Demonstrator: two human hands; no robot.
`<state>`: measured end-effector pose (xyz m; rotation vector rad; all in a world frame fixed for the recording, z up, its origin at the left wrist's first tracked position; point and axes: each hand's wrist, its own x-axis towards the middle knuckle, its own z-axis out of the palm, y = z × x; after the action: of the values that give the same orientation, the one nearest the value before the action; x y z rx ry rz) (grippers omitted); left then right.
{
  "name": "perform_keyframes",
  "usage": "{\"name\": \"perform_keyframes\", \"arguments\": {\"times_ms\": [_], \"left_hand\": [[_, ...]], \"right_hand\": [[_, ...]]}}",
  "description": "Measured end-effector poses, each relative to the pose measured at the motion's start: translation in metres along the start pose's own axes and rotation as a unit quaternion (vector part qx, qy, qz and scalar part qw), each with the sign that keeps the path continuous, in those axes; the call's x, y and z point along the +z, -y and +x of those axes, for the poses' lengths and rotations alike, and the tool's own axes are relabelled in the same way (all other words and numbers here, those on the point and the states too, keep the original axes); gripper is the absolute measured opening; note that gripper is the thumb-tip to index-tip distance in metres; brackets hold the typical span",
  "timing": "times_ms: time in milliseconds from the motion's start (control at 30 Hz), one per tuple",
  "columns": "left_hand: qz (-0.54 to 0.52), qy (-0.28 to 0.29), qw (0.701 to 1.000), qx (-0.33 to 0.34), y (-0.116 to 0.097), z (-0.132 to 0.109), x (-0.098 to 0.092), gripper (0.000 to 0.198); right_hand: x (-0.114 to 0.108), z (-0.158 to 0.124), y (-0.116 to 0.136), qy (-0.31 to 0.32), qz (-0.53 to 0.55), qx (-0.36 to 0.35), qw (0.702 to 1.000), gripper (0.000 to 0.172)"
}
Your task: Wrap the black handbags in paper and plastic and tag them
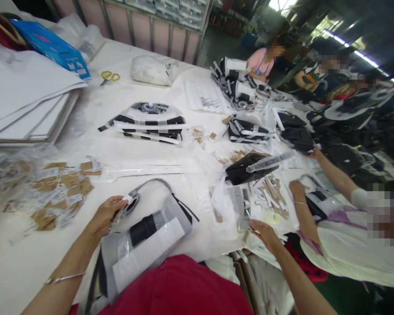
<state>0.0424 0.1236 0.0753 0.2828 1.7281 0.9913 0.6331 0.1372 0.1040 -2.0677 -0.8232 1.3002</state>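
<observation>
My left hand point(105, 213) is closed on the top of a black and white folded item in a clear plastic bag point(144, 240), which lies against my red shirt at the table's near edge. A round ring part point(131, 204) sits right by my left fingers. My right hand point(265, 232) reaches out to the right, its fingers pinched on a small clear packet point(244, 210) among loose white strips.
A white table point(26, 258) holds brown tags in packets point(62, 190) at left, a stack of bagged black and white items point(151, 123), white boards point(29, 109), yellow scissors point(110, 76). A person in white point(348, 249) works at my right; others sit farther off.
</observation>
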Motion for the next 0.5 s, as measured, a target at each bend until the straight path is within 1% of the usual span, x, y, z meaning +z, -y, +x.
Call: {"name": "perform_keyframes", "arguments": {"times_ms": [100,167,233,300,400,500], "left_hand": [[-0.003,0.006,1.000,0.004,-0.002,0.000,0.002,0.055],[-0.007,0.009,1.000,0.005,-0.001,0.001,0.002,0.055],[-0.010,0.007,1.000,0.004,0.000,0.003,0.001,0.055],[-0.010,0.004,1.000,0.004,0.002,0.004,0.001,0.055],[-0.010,0.008,1.000,0.004,0.004,0.006,0.001,0.056],[-0.012,0.014,1.000,0.004,0.005,0.008,0.001,0.057]], "right_hand": [[-0.009,-0.001,-0.002,0.022,0.041,0.016,0.999,0.037],[-0.015,-0.005,-0.007,0.024,0.075,0.014,0.997,0.036],[-0.020,-0.012,-0.014,0.016,0.115,0.006,0.993,0.038],[-0.025,-0.020,-0.022,-0.008,0.141,-0.005,0.990,0.038],[-0.028,-0.028,-0.028,-0.024,0.146,-0.003,0.989,0.034],[-0.029,-0.029,-0.027,-0.007,0.123,0.045,0.991,0.035]]}}
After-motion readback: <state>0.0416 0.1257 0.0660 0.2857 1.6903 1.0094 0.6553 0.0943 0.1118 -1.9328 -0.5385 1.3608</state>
